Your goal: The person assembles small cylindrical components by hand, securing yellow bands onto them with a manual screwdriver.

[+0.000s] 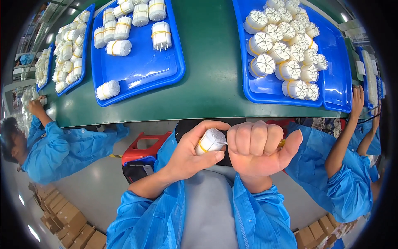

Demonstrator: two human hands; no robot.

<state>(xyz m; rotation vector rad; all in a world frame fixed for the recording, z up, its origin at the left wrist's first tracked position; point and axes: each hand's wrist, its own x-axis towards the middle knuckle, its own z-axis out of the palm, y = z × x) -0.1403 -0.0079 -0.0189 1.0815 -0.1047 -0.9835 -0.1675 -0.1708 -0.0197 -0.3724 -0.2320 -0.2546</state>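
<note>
Just off the green table's near edge, my left hand [186, 162] is closed round a white cylindrical bundle [211, 140] with a yellow band about it. The bundle's end, marked by radiating slots, faces up and to the right. Beside it, my right hand [257, 147] makes a fist round a thin tool with a yellow handle [282, 143], most of which the fingers hide. A slim metal tip reaches from the fist to the bundle's end; its exact kind cannot be made out.
Several similar bundles fill a blue tray [265, 99] at the right; another blue tray [145, 88] at the left holds more. A red stool [143, 146] stands at left. Co-workers in blue [58, 153] sit on both sides. Cardboard boxes [70, 213] line the floor behind.
</note>
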